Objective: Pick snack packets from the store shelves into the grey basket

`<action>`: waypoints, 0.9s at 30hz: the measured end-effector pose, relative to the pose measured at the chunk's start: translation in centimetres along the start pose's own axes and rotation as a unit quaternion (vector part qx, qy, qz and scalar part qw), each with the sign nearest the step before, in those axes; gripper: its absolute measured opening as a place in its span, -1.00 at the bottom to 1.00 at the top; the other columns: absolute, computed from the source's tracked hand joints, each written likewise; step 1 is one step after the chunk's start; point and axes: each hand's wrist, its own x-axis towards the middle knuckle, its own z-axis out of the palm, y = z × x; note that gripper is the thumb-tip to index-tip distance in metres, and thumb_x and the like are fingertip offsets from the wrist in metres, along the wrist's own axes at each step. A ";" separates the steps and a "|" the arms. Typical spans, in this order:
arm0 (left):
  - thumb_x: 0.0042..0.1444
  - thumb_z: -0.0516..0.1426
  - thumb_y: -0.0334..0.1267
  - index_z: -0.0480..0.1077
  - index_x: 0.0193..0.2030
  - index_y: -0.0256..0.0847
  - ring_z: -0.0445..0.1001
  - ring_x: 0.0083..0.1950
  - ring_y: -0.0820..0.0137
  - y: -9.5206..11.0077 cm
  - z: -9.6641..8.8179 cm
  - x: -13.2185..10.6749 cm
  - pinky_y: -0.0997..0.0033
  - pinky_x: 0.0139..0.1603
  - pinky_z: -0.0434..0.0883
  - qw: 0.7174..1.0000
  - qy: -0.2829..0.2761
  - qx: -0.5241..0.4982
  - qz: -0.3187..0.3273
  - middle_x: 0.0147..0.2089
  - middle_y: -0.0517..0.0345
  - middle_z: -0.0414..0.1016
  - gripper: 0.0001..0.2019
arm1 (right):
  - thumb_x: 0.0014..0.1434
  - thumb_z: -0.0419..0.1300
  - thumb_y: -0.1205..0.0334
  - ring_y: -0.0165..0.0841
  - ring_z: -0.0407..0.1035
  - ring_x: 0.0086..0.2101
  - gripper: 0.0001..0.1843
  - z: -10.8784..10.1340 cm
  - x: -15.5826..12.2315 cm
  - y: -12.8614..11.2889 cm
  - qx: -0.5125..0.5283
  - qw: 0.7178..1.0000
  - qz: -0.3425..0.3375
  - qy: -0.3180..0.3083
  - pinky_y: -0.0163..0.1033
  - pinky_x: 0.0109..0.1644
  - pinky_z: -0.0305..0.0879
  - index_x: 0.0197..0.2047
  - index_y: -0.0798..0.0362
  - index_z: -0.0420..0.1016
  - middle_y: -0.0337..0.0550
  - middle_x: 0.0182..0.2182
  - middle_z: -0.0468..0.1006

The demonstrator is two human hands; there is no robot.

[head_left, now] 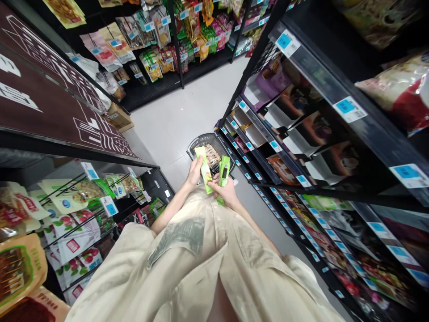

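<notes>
My left hand (pixel 194 173) is closed on a slim light-green snack packet (pixel 202 156), held upright in front of my body. A second green snack packet (pixel 225 166), with a dark panel on its face, is in my right hand (pixel 228 192). The right hand's fingertips also touch the lower end of the first packet. Below both hands is a dark grey shopping basket (pixel 192 145). Inside it lies a clear pack of light-brown food (pixel 212 155), partly hidden by the packets and hands.
Black shelves with blue price tags (pixel 275 146) line the right side. On the left stands a rack of hanging snack bags (pixel 63 197) under a brown sign (pixel 43 85). Across the grey floor (pixel 164 125) is another snack shelf (pixel 154 91), with a cardboard box (pixel 119 117) nearby.
</notes>
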 end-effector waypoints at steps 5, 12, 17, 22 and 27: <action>0.14 0.38 -0.03 0.40 0.00 -0.09 0.44 -0.35 0.48 1.2 1.5 -0.6 0.52 -0.27 0.42 0.992 0.079 -0.100 0.012 -0.30 0.27 0.46 -0.61 | -0.13 0.53 -0.12 -0.31 0.45 -0.45 -0.53 -0.7 0.2 0.2 -0.189 0.973 -0.105 0.083 -0.22 -0.32 0.46 -0.40 0.05 0.49 -0.15 -0.44 0.63; 0.40 0.04 0.17 0.42 -0.16 -0.13 -0.18 -0.66 0.58 3.5 2.1 -0.9 0.60 -0.70 -0.08 0.948 0.005 -0.303 -0.101 -0.55 0.37 -0.01 -0.60 | -0.08 0.50 -0.13 -0.38 0.40 -0.57 -0.44 -0.4 0.1 -0.4 -0.105 0.991 -0.026 -0.077 -0.28 -0.55 0.34 -0.15 0.07 0.54 -0.10 -0.30 0.68; 0.37 -0.06 0.31 0.44 -0.18 -0.17 0.02 -0.57 0.51 3.2 1.4 -0.7 0.61 -0.68 0.07 0.929 0.021 -0.340 -0.142 -0.49 0.25 0.10 -0.44 | -0.22 0.58 -0.09 -0.35 0.41 -0.53 -0.45 -0.2 -0.6 -0.6 -0.127 0.990 -0.055 -0.033 -0.25 -0.44 0.42 -0.33 0.07 0.47 -0.19 -0.50 0.57; 0.38 -0.08 0.29 0.48 -0.10 -0.16 0.13 -0.48 0.44 2.4 0.9 -0.6 0.57 -0.63 0.17 0.933 0.013 -0.329 -0.147 -0.43 0.17 0.16 -0.43 | -0.20 0.56 -0.10 -0.35 0.41 -0.51 -0.47 -0.2 -1.0 -0.9 -0.160 0.983 -0.089 0.004 -0.25 -0.42 0.42 -0.37 0.06 0.46 -0.18 -0.50 0.57; 0.36 -0.05 0.30 0.49 -0.10 -0.14 0.15 -0.47 0.42 2.4 0.7 -0.4 0.54 -0.61 0.18 0.939 0.021 -0.311 -0.149 -0.43 0.16 0.18 -0.45 | -0.20 0.57 -0.09 -0.33 0.43 -0.49 -0.48 -0.1 -0.7 -1.1 -0.156 0.984 -0.089 0.001 -0.23 -0.39 0.45 -0.37 0.05 0.46 -0.19 -0.50 0.56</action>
